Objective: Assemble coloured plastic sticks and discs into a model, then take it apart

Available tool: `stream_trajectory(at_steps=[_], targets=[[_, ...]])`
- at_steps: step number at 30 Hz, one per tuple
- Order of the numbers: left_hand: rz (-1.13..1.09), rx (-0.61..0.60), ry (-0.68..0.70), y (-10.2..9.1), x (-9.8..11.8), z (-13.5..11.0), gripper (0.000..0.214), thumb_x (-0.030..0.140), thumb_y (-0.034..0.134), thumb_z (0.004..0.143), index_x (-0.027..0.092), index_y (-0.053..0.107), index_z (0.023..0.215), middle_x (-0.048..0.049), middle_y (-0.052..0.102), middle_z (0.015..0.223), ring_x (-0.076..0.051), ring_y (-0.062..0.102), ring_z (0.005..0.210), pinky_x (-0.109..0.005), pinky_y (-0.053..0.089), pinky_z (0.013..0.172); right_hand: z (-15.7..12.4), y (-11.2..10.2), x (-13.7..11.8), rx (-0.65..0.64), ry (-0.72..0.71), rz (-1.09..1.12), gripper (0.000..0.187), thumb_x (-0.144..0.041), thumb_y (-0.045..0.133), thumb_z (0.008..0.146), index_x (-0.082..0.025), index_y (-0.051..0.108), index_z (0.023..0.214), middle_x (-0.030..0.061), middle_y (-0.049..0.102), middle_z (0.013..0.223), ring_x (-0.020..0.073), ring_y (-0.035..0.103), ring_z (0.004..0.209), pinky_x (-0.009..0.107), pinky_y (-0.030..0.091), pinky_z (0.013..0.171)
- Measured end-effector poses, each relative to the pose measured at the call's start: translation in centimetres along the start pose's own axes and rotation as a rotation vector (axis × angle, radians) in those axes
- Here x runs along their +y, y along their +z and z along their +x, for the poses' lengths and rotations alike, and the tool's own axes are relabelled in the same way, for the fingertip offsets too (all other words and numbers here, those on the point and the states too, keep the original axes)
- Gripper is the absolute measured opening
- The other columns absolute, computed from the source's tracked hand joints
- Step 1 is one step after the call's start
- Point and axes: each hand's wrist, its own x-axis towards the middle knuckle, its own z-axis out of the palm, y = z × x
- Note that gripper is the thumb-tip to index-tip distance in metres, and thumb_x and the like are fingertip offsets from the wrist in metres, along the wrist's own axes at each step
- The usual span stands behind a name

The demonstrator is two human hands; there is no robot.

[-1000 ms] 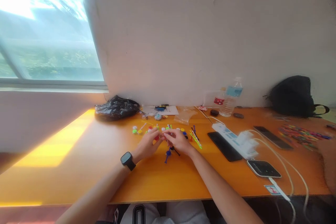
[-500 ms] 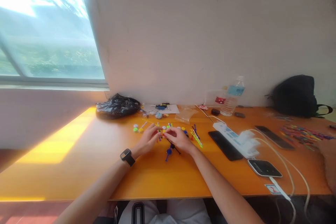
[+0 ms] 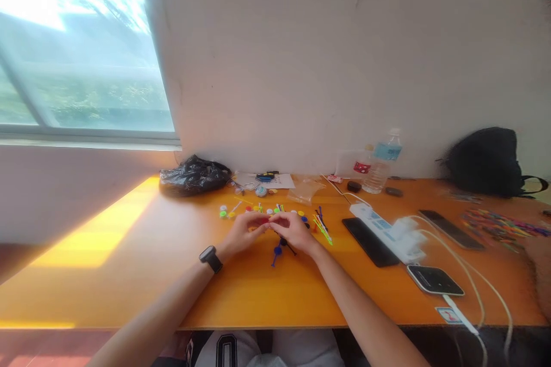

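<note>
My left hand (image 3: 245, 232) and my right hand (image 3: 293, 230) meet over the middle of the table, fingertips pinched together. A small red round plastic piece (image 3: 264, 221) shows at the left fingertips. What the right fingertips grip is too small to make out. Just below my right hand, a blue and black joined stick-and-disc piece (image 3: 278, 251) lies on the table, partly covered by that hand. Behind the hands are several coloured discs, among them a yellow disc (image 3: 301, 213) and a green disc (image 3: 222, 214). Yellow-green and dark sticks (image 3: 322, 228) lie to the right.
A black plastic bag (image 3: 196, 176) and a paper sheet (image 3: 282, 180) lie at the back. On the right are a phone (image 3: 370, 242), a white power strip (image 3: 383, 226) with cables, water bottles (image 3: 376, 175), a pile of coloured sticks (image 3: 499, 223) and a black bag (image 3: 484, 160).
My left hand has lowered slightly and its fingers have closed in toward the right fingertips; the red piece now shows there. The blue and black piece stays in place on the table.
</note>
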Motion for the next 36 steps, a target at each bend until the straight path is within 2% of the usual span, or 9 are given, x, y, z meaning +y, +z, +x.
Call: stream_trajectory(at_steps=[6, 13, 20, 24, 29, 36], targets=[[0.053, 0.001, 0.008, 0.0, -0.3, 0.1, 0.04, 0.049, 0.063, 0.098, 0.018, 0.078, 0.117, -0.0127, 0.078, 0.104, -0.024, 0.073, 0.089, -0.035, 0.06, 0.08, 0.1, 0.2, 0.6, 0.048, -0.029, -0.044, 0.027, -0.043, 0.066, 0.092, -0.021, 0.08, 0.097, 0.0093, 0.078, 0.104, 0.0238, 0.07, 0.093, 0.035, 0.056, 0.082], [0.065, -0.007, 0.005, 0.1, -0.2, 0.1, 0.037, 0.048, 0.066, 0.096, 0.018, 0.08, 0.112, -0.0119, 0.079, 0.106, -0.025, 0.073, 0.093, -0.035, 0.06, 0.082, 0.1, 0.1, -0.1, 0.061, 0.017, 0.018, 0.028, -0.044, 0.071, 0.087, -0.02, 0.076, 0.1, 0.0065, 0.075, 0.092, 0.0217, 0.069, 0.083, 0.033, 0.055, 0.072], [0.012, -0.023, -0.033, 0.2, -0.2, 0.0, 0.039, 0.049, 0.067, 0.094, 0.016, 0.08, 0.11, -0.0126, 0.079, 0.106, -0.027, 0.074, 0.095, -0.038, 0.06, 0.085, 0.1, 0.1, 0.1, 0.043, -0.004, 0.028, 0.026, -0.043, 0.07, 0.088, -0.02, 0.074, 0.101, 0.0055, 0.074, 0.093, 0.0202, 0.068, 0.082, 0.031, 0.053, 0.072], [0.0, -0.028, -0.047, 0.0, -0.2, 0.0, 0.04, 0.05, 0.068, 0.093, 0.016, 0.08, 0.11, -0.0123, 0.08, 0.105, -0.027, 0.074, 0.095, -0.037, 0.059, 0.084, -0.1, 0.2, 0.0, 0.039, -0.053, -0.067, 0.024, -0.041, 0.066, 0.092, -0.02, 0.073, 0.1, 0.0051, 0.074, 0.093, 0.0205, 0.067, 0.084, 0.032, 0.052, 0.077], [0.026, -0.045, -0.037, 0.0, -0.3, 0.0, 0.038, 0.048, 0.067, 0.095, 0.015, 0.08, 0.107, -0.0114, 0.08, 0.102, -0.026, 0.073, 0.091, -0.035, 0.059, 0.081, -0.5, 0.3, -0.4, 0.046, -0.088, -0.219, 0.016, -0.037, 0.062, 0.095, -0.022, 0.066, 0.096, 0.0012, 0.068, 0.083, 0.0175, 0.062, 0.075, 0.028, 0.047, 0.07], [0.022, -0.008, -0.044, 0.2, -0.7, 0.0, 0.034, 0.046, 0.07, 0.093, 0.016, 0.08, 0.103, -0.0124, 0.08, 0.103, -0.027, 0.074, 0.095, -0.038, 0.059, 0.086, -0.5, 0.3, -0.7, 0.053, -0.089, -0.233, 0.019, -0.04, 0.059, 0.097, -0.022, 0.064, 0.092, 0.0007, 0.065, 0.081, 0.0177, 0.059, 0.073, 0.028, 0.045, 0.069]])
